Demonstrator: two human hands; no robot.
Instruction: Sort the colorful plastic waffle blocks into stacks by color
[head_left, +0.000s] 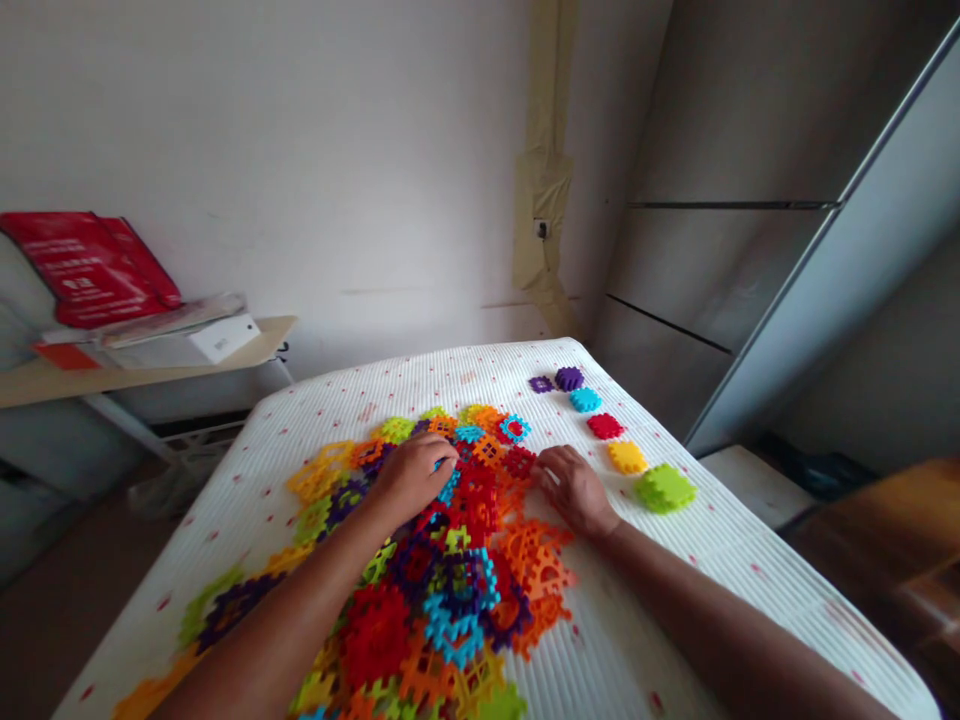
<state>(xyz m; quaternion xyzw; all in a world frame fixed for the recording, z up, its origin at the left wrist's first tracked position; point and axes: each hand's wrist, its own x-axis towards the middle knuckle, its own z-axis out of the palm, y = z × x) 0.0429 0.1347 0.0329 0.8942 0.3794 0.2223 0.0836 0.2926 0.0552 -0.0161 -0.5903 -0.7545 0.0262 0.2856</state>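
A large heap of colourful plastic interlocking tiles [457, 570] with notched edges lies across the table, in red, orange, purple, blue, yellow and green. My left hand [416, 475] rests over the heap's upper part, fingers bent and held together beside some blue tiles; whatever is under them is hidden. At the heap's right edge, my right hand [576, 492] has its fingers curled down near a red tile [519, 461]; what they hold, if anything, cannot be made out. Farther right stand small stacks sorted by colour: purple [569, 378], blue [585, 400], red [605, 426], yellow [627, 457] and green [666, 488].
A single purple tile [540, 384] lies left of the purple stack. The table has a white ribbed cover [630, 620] with small red marks. On the left, a wooden shelf [277, 335] bears a red bag [90, 270] and papers. A tall grey cabinet [697, 260] stands at right.
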